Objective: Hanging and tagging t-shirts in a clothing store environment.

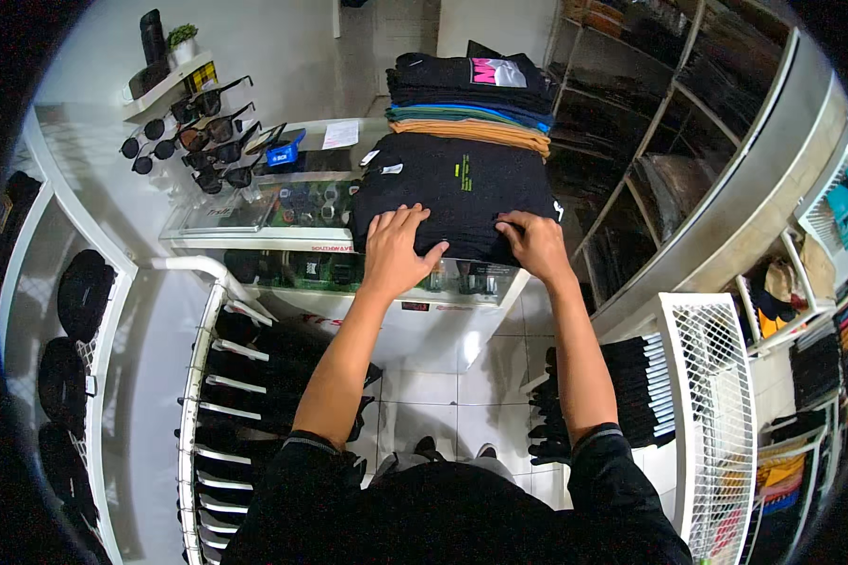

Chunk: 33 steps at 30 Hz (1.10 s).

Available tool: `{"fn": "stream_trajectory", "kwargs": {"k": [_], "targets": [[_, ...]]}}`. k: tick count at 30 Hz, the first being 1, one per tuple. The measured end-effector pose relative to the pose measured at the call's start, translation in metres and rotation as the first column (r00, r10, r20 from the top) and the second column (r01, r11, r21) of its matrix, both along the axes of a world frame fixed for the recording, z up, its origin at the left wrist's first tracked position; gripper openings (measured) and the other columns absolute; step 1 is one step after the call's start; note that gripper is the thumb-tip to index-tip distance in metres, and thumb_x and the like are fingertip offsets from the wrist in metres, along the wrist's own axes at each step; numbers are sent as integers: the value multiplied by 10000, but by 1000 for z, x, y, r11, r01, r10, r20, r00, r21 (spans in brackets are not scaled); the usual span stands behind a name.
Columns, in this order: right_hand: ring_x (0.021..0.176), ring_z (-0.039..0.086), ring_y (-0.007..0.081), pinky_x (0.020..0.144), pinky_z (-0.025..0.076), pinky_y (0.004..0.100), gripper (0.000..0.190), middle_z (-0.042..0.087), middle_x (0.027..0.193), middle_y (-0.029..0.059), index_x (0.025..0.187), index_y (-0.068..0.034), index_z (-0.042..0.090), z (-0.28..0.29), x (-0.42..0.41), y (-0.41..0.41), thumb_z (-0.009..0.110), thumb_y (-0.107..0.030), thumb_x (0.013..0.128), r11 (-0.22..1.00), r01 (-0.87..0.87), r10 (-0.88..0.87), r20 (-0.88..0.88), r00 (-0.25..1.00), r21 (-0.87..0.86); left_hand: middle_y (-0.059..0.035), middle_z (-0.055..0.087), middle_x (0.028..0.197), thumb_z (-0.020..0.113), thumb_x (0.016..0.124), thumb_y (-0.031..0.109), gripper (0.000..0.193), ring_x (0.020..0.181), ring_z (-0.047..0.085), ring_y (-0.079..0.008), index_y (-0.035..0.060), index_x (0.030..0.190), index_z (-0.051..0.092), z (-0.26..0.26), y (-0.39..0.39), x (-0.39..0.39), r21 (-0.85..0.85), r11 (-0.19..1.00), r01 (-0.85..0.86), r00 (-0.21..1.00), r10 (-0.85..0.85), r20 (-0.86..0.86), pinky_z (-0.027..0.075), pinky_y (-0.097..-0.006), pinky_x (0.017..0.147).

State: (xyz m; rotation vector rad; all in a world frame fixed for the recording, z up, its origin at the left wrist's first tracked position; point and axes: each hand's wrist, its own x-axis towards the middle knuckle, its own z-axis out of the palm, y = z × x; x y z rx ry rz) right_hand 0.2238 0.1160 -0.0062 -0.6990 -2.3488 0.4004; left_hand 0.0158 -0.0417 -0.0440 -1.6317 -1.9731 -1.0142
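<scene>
A folded black T-shirt (pixel 438 183) with small yellow-green print lies before me on top of a pile on the glass counter. My left hand (pixel 399 247) rests flat on its near left part, thumb and fingers apart. At the near right, my right hand (pixel 533 244) has its fingers bent and the thumb close to the index finger, pinching the cloth. White tags (pixel 392 169) show at the shirt's left side. Just behind it rises a taller stack of folded shirts, with orange shirts (pixel 470 134) low down and a black printed shirt (pixel 459 74) on top.
Sunglasses on a clear stand (pixel 215 141), a blue card holder (pixel 285 150) and a paper slip (pixel 340 134) are on the counter's left. Watches (pixel 328 201) lie under the glass. Clothes racks (pixel 205 395) (pixel 710 395) flank me; dark shelving (pixel 629 127) is at right.
</scene>
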Motion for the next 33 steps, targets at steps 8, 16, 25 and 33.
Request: {"fn": "stream_trajectory", "kwargs": {"k": [8, 16, 25, 33], "targets": [[1042, 714, 370, 945, 571, 430, 301, 741, 1182, 149, 1109, -76, 775, -2, 9, 5, 798, -213, 843, 997, -68, 65, 71, 995, 45, -144, 699, 1208, 821, 816, 410, 551, 1108, 622, -341, 25, 1195, 712, 6, 5, 6, -10, 999, -47, 999, 47, 7, 443, -466, 1039], [981, 727, 367, 897, 586, 436, 260, 743, 1155, 166, 1071, -46, 769, -7, 0, -1, 766, -171, 843, 972, -54, 29, 109, 994, 230, -138, 700, 1162, 823, 815, 413, 553, 1088, 629, -337, 16, 1184, 712, 14, 5, 6, -64, 997, -53, 997, 56, 49, 453, -468, 1022], [876, 716, 389, 778, 580, 470, 144, 748, 945, 187, 985, -94, 807, 37, -8, 21, 724, -184, 908, 974, -126, 97, 157, 983, 186, -153, 709, 1166, 794, 823, 498, 567, 1117, 635, -340, 43, 1157, 731, 36, 4, 1, -202, 978, -45, 994, 63, 84, 474, -476, 1016], [1043, 726, 349, 952, 557, 407, 255, 751, 1108, 171, 1105, -117, 803, 63, -15, 45, 774, -278, 909, 976, -142, 191, 339, 921, -163, -138, 746, 1092, 779, 824, 529, 512, 1078, 657, -340, 70, 1053, 788, 31, 11, -16, -161, 987, 15, 996, 0, 89, 502, -496, 935]]}}
